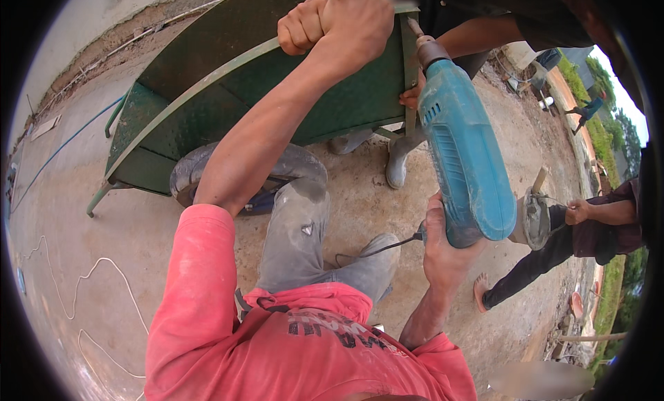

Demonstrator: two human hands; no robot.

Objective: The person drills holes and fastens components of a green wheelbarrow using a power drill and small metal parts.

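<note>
My right hand (445, 245) grips the rear of a teal power drill (467, 152), its cord trailing left past my wrist. The drill points up and away, its bit close to the corner of a green metal wheelbarrow (346, 90); whether the tip touches metal I cannot tell. My left hand (356, 28) is closed over the wheelbarrow's rim at the top. Curled fingers (299, 28) press against it on the same rim, seemingly another person's. A co-worker's hand (413, 95) holds the upright edge beside the drill. Below the tray shows a dusty tyre (297, 162).
Another person's boots (397, 162) stand behind the wheelbarrow. To the right, a barefoot person holds a grey bucket-like vessel (534, 220) with a wooden stick in it. A white cord (104, 263) and a blue hose (66, 148) lie across the concrete floor at left.
</note>
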